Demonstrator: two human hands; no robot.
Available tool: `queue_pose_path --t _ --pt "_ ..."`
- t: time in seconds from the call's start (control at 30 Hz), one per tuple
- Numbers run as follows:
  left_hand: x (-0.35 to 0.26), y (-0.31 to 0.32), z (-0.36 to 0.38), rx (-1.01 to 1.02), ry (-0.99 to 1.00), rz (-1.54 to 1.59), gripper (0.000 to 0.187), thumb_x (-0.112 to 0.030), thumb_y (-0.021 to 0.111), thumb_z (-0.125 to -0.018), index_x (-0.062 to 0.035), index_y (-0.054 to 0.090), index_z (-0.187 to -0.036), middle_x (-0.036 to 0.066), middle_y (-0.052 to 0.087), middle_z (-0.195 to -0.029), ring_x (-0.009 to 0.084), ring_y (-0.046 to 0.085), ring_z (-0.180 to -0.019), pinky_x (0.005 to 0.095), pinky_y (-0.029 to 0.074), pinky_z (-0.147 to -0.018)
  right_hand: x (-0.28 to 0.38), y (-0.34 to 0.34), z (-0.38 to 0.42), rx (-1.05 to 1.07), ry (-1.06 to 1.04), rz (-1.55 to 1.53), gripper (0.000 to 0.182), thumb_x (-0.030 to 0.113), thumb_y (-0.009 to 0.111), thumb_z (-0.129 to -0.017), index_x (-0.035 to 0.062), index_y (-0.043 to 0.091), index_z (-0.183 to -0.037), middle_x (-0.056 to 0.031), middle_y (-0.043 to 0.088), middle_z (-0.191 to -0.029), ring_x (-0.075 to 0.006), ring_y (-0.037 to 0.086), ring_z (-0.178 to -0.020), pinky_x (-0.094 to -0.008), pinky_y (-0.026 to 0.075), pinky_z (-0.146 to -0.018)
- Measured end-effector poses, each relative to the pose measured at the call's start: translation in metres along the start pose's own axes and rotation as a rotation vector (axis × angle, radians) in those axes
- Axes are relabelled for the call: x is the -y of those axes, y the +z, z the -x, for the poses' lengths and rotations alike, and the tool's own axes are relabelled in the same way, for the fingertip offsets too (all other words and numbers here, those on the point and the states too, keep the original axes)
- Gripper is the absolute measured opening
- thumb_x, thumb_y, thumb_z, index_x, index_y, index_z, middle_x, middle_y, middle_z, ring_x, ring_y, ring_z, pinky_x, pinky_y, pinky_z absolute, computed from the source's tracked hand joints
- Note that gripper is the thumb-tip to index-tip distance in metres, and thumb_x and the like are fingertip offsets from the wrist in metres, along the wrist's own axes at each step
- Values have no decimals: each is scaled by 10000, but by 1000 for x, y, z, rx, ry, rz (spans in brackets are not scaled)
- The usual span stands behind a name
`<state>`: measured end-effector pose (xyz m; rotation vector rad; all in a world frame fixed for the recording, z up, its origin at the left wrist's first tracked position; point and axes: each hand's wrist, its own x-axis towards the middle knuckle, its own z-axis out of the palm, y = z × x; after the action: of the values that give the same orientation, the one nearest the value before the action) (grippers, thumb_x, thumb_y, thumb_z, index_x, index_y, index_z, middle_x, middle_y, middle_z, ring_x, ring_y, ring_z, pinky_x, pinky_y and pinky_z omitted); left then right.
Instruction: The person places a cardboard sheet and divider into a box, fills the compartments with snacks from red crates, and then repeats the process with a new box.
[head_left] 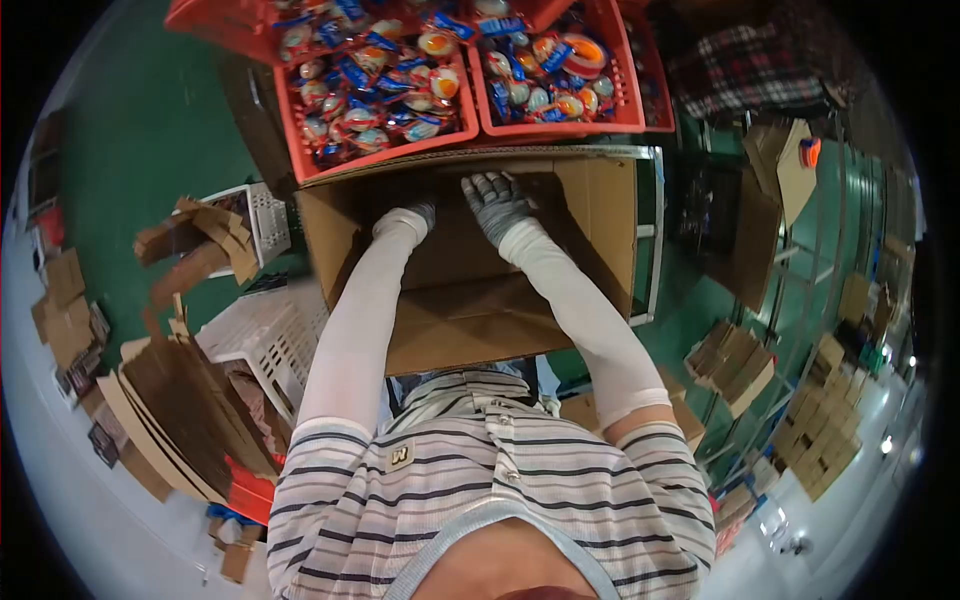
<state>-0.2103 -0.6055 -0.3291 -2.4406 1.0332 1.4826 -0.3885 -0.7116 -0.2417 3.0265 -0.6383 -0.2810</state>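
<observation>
Both my hands, in grey gloves with white sleeves, reach into an open cardboard box [610, 210] in front of my body. My right hand [498, 205] is laid flat with its fingers stretched out, at the box's far inner side, and holds nothing. To its left, my left hand [426, 213] is inside the box too; it is turned away and its fingers are mostly hidden. Just beyond the box stand red crates [382, 158] filled with small wrapped pieces [440, 85] in blue, white and orange packaging.
A metal frame [648, 230] runs along the box's right side. White plastic crates [268, 225] and folded cardboard [185, 420] stand to the left. On the right are cardboard sheets [745, 240] and stacked cartons [815, 425]. Plaid cloth [745, 70] shows at the upper right.
</observation>
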Motion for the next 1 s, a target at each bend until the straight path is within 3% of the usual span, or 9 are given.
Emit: queue_pose_path --t 0.07,0.2,0.3,0.43,0.53,0.63,0.87,0.97,1.0 --pt "-11 -11 2 173 -161 -8 609 -526 274 -861 -144 363 -1326 64 293 -1403 238 266 -1303 360 213 -1061 6 -2 15 324 -15 -157 525 147 372 -838 136 266 -1351 -87 342 -1356 -299 333 -1243 -489 298 -996" --pt "7 -2 -27 240 37 -135 695 -593 293 -827 -144 299 -1358 59 232 -1432 234 214 -1323 366 193 -1069 -1 34 38 199 164 -222 603 177 467 -808 116 238 -1363 -158 315 -1363 -370 296 -1258 -527 284 -989" --pt "41 22 -58 506 394 825 640 -467 395 -846 -133 252 -1372 54 250 -1431 305 273 -1291 393 231 -1058 -7 24 31 590 216 -249 673 276 536 -792 112 231 -1369 -152 278 -1388 -379 271 -1270 -506 290 -992" --pt "30 8 -50 406 373 706 605 -468 378 -852 -127 292 -1344 71 290 -1400 305 304 -1264 391 259 -1035 -6 2 11 820 387 -578 585 313 510 -829 78 293 -1318 -188 449 -1261 -361 420 -1170 -456 337 -971" --pt "19 0 -48 335 364 612 583 -469 366 -857 -122 323 -1323 83 320 -1377 305 328 -1244 389 280 -1018 -6 0 6 629 591 -766 508 374 535 -806 98 425 -1217 -221 588 -987 -382 556 -956 -456 446 -813" --pt "14 -5 -50 298 369 564 564 -469 354 -862 -117 353 -1302 95 350 -1353 305 352 -1224 388 301 -1001 -18 8 -7 780 441 -783 407 341 401 -878 59 501 -1153 -157 506 -1207 -298 477 -1122 -399 390 -929" --pt "2 -3 -34 54 303 170 536 -470 325 -873 -106 424 -1253 123 420 -1298 305 407 -1176 385 350 -960 26 50 69 662 117 -490 329 279 429 -859 83 565 -1086 -123 517 -1205 -295 504 -1086 -380 416 -899" --pt "-12 3 -18 -117 266 -26 531 -471 312 -878 -101 454 -1232 136 450 -1275 305 430 -1156 384 372 -943 -2 -38 37 1246 172 -626 413 291 555 -801 74 544 -1153 -111 491 -1246 -290 490 -1120 -388 394 -944" --pt "-24 -3 -7 -154 272 -38 531 -471 308 -879 -100 464 -1225 140 460 -1267 305 438 -1149 383 379 -937 -10 -46 30 1307 65 -538 389 258 470 -854 67 518 -1189 -121 462 -1269 -295 483 -1131 -391 399 -944"
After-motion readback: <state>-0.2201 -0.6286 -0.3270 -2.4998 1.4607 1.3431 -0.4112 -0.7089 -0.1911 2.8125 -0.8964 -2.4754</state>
